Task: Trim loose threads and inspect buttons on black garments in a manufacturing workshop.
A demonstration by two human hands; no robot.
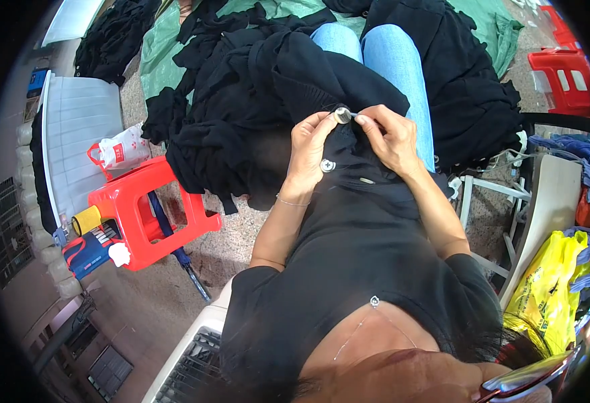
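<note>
The metal button [342,115] sat on the black garment [288,87] over the lap. The left hand [308,144] pinched it at its 1 o'clock; the right hand [389,138] pinched thread at the button's 3 o'clock, equally near.

Matt black cloth garment [295,87], shiny metal button [343,115], glossy red plastic stool [140,208]

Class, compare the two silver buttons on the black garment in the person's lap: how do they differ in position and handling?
The upper button is pinched at the fingertips of the left hand, with the right hand close beside it; the lower button lies untouched. The upper one sits raised at a fold of the black garment; the lower one lies flat. Both are round and silvery.
</note>
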